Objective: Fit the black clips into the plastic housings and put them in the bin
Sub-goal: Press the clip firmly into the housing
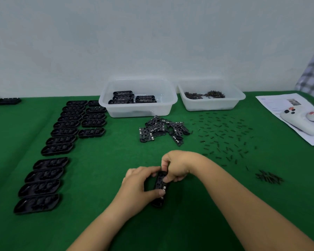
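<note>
While both hands are meeting just below the middle of the frame, the left hand (140, 183) is gripping a black housing (159, 189) standing on its long edge on the green counter (188, 214), its thumb lying across the lower part and its fingers curling over the top end. The right hand (174, 165) is coming in from the right with its fingers (166, 163) bent tight and pinching at the upper end of the same housing; whether a clip is sitting between them cannot be told. Empty housings (62, 132) are lying in two rows running from the lower left up toward the centre, well apart from the hands. At upper centre a clear bin (138, 110) is holding a few finished housings (129, 97), and just below its right corner a heap of flat black clips (161, 129) is resting on the counter. Right of that bin a second tub (212, 105) is holding small dark parts, and below it many small black pins (225, 134) are lying scattered, with a tighter bunch (268, 176) at mid right. At the right edge two white controllers (301, 122) are sitting on a printed sheet (279, 102).
</note>
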